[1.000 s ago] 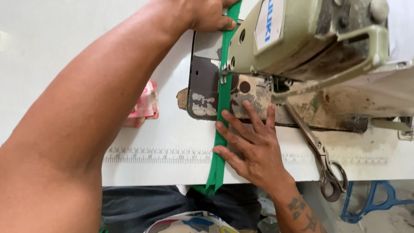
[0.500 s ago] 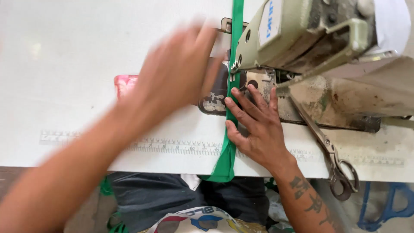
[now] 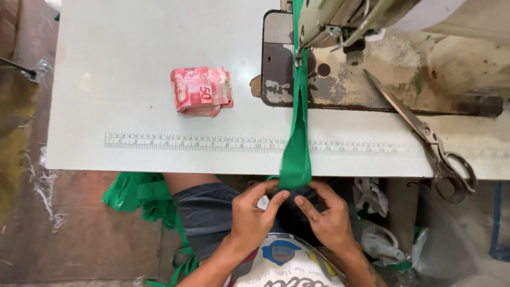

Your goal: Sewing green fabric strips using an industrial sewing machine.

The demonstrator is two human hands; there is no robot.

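A long green fabric strip runs from under the presser foot of the sewing machine down over the table's front edge. Below that edge, over my lap, my left hand and my right hand both pinch the strip's lower end between thumb and fingers. The strip widens into a fold right above my fingertips.
A folded wad of red banknotes lies on the white table, left of the machine's dark bed plate. Large scissors rest at the right. A ruler scale is printed along the front edge. More green fabric hangs lower left.
Both hands have left the machine bed and dropped below the table's front edge, where they now hold the strip's lower end. The view has shifted so more of the table shows.
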